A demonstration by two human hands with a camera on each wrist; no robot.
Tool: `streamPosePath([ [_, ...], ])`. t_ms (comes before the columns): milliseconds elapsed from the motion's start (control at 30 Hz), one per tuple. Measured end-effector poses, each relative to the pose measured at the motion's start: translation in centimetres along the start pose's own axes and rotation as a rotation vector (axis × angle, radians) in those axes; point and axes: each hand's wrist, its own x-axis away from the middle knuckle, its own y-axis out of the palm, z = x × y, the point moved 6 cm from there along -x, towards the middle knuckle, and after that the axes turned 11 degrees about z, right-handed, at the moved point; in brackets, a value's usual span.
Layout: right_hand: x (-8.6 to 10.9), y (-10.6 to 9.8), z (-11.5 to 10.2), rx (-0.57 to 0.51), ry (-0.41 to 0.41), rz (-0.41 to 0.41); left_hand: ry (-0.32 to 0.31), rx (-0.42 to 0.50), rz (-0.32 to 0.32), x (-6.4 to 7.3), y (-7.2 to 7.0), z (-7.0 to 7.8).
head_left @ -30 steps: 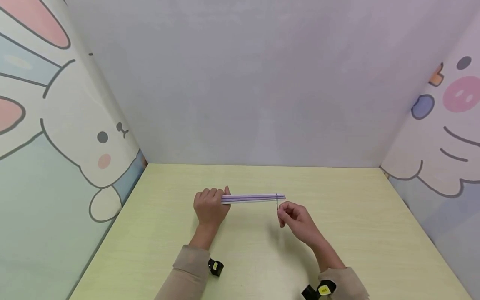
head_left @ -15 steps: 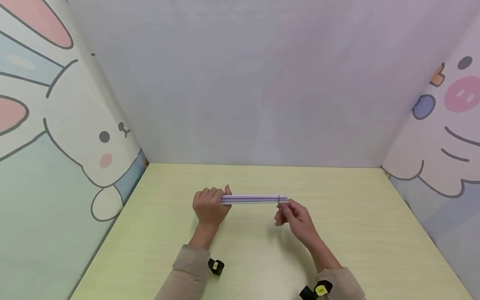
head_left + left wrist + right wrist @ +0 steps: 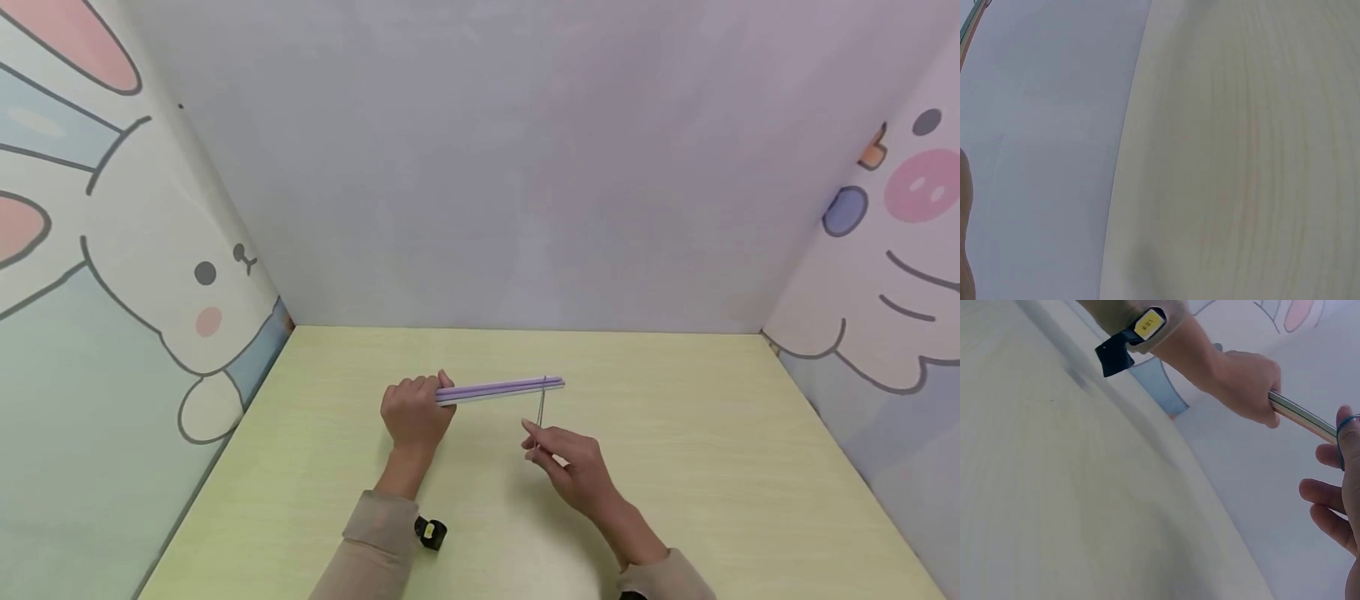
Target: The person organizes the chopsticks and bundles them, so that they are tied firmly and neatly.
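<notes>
In the head view my left hand [image 3: 415,412] grips one end of a bundle of thin pale purple and white sticks [image 3: 498,389]. Their free ends point right, tilted slightly up, above the table. Near those ends a thin rubber band [image 3: 541,407] loops round the sticks and stretches down to my right hand [image 3: 573,467], which holds it at the fingertips. The right wrist view shows the bluish-green rubber band [image 3: 1340,450] passing over the thumb, beside the stick ends. Only a bit of the sticks [image 3: 969,30] and a finger [image 3: 965,219] show in the left wrist view.
A light wood-grain table [image 3: 712,433] lies under both hands. Behind it rises a plain grey wall [image 3: 525,167]; side panels carry a rabbit drawing [image 3: 165,267] and a pig drawing [image 3: 900,250]. A black wrist camera [image 3: 431,533] sits on the left sleeve.
My right hand moved up to the stick ends, then back down and left, stretching the rubber band. The sticks' free ends tilted up and shifted left. My left hand keeps its grip.
</notes>
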Motion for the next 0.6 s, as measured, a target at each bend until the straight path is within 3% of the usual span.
streamPosePath([
  [100, 0.5, 0.8, -0.3, 0.037, -0.012, 0.018, -0.018, -0.003, -0.027, 0.2, 0.2, 0.0],
  [200, 0.9, 1.3, -0.4, -0.017, 0.093, 0.068, -0.025, 0.002, -0.038, 0.1, 0.2, 0.1],
  [467, 2.2, 1.6, 0.0, -0.327, 0.745, 0.328, -0.018, 0.007, -0.035, -0.2, 0.1, 0.5],
  [600, 2.4, 2.3, 0.2, -0.42, 0.928, 0.355, -0.008, -0.001, -0.021, -0.1, 0.0, 0.7],
])
